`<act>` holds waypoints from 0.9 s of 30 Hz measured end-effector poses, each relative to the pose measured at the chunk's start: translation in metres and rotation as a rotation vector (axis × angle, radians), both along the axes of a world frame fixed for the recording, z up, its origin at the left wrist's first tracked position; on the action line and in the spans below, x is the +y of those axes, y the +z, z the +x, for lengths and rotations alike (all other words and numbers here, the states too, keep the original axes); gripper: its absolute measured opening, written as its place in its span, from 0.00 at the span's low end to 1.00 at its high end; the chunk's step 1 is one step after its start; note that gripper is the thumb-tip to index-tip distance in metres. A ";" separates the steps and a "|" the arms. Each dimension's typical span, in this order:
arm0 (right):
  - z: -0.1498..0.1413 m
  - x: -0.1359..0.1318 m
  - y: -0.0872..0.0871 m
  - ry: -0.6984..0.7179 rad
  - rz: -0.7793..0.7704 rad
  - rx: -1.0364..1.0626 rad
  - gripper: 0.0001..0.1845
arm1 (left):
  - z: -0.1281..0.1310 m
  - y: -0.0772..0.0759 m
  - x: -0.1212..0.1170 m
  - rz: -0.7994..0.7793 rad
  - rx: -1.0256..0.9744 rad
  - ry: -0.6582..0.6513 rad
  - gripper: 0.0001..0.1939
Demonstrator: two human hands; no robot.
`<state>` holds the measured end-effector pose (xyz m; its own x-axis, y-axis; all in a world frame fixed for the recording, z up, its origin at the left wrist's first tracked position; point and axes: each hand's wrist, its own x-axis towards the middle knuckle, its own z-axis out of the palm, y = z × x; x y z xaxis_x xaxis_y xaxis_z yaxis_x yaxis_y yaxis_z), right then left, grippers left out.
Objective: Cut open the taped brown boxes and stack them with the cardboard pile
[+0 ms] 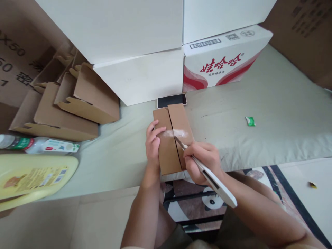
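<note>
A small brown cardboard box lies on the pale green cloth surface, its two top flaps meeting along a dark seam. Whitish torn tape crosses that seam near the middle. Along the box's left side my left hand grips it, fingers resting on the top flap. My right hand is closed around a white utility knife. The knife's blade is out, with its tip at the seam just below the tape. My right fingers partly hide the handle and the box's lower right side.
Behind the box lie a phone and stacked white cartons. Open brown boxes stand at left, above a plastic bottle and a yellow jug. To the right is a green wrapper.
</note>
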<state>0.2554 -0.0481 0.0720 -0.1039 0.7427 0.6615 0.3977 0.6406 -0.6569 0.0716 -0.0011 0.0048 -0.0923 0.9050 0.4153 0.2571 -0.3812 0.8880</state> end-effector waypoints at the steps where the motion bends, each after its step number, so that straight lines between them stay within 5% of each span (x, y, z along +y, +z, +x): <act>1: 0.000 0.000 0.000 0.011 0.007 -0.005 0.09 | 0.000 0.000 0.000 -0.003 0.002 0.004 0.25; 16: 0.000 -0.001 0.000 -0.010 -0.066 -0.046 0.10 | -0.001 0.003 0.000 -0.007 0.020 -0.018 0.28; 27: 0.001 -0.003 -0.002 0.006 -0.053 0.113 0.10 | -0.002 -0.004 0.003 0.044 -0.002 -0.028 0.25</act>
<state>0.2563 -0.0508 0.0701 -0.0355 0.7764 0.6292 0.3152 0.6062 -0.7302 0.0696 0.0018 0.0010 -0.0678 0.8879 0.4550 0.2437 -0.4275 0.8706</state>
